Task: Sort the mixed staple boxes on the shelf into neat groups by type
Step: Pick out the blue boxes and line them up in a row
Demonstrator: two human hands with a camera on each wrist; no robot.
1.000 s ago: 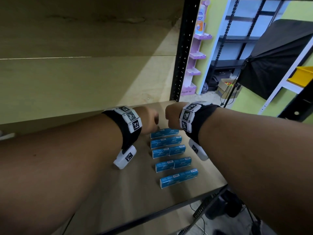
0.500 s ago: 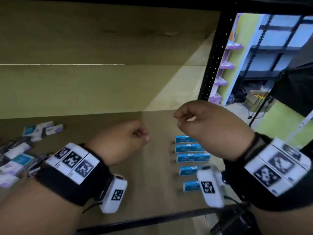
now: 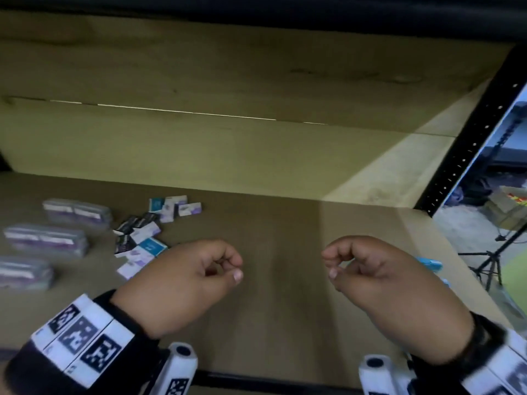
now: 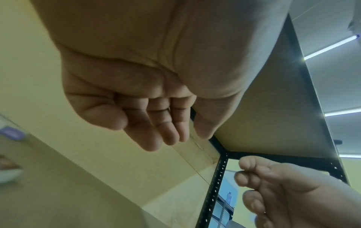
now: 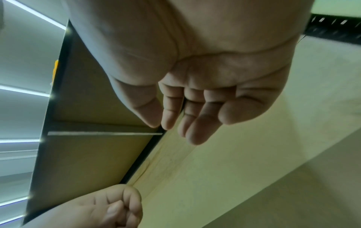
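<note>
We hover our left hand and right hand loosely curled, empty, apart | mixed staple boxes at ten o'clock | blue boxes, blurred, perhaps, at three

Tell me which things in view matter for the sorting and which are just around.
Job: mixed pile of small boxes; purple packs in a column; blue boxes; left hand; right hand.
Around: tripod; cardboard carton.
</note>
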